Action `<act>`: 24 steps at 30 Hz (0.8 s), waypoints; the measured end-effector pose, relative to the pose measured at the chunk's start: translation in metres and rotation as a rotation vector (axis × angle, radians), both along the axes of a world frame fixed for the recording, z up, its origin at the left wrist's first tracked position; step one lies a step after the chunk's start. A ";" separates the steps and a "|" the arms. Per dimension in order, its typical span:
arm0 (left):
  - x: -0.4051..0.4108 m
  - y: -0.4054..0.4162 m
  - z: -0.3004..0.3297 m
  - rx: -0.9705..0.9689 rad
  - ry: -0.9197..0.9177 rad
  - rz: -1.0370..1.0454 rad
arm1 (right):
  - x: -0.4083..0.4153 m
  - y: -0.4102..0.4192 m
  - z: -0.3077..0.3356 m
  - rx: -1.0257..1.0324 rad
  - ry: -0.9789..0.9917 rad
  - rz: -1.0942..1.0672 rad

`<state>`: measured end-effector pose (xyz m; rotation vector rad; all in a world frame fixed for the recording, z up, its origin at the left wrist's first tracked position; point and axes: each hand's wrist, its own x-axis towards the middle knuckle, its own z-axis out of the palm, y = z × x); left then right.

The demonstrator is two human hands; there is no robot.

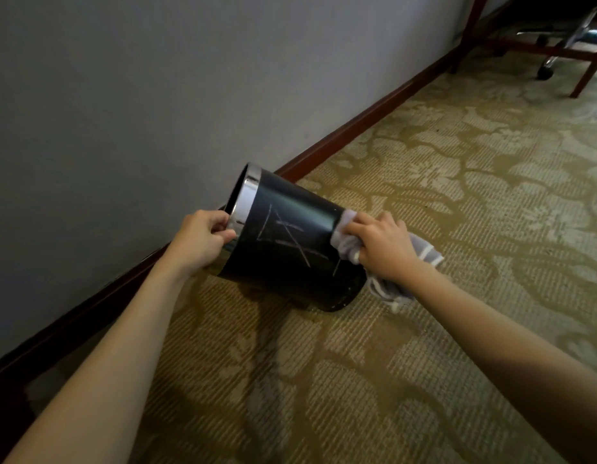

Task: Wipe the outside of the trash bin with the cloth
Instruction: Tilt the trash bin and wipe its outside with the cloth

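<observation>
A black round trash bin (290, 242) with a silver rim is tipped over toward the wall, its base edge resting on the carpet. White chalk-like lines mark its side. My left hand (203, 236) grips the silver rim at the bin's mouth. My right hand (381, 246) is closed on a grey cloth (347, 242) with white stripes, pressed against the bin's side near its base. Part of the cloth hangs below and behind my right hand.
A grey wall (156, 95) with a dark wooden skirting board (357, 125) runs along the left. Patterned green-gold carpet (458, 195) covers the floor. At the far top right stand red-brown wooden furniture legs (588, 72) and a wheeled chair base (546, 70).
</observation>
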<state>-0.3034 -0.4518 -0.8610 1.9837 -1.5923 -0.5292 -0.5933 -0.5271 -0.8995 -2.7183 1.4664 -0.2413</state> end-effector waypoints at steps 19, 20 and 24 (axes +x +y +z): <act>-0.039 -0.014 0.007 -0.042 -0.155 -0.091 | 0.056 0.015 0.034 -0.312 -0.131 0.070; -0.037 -0.014 0.007 -0.042 -0.146 -0.077 | 0.051 0.020 0.027 -0.320 -0.106 0.096; -0.026 -0.016 0.007 -0.022 -0.078 0.006 | 0.019 0.035 -0.015 -0.207 0.045 0.082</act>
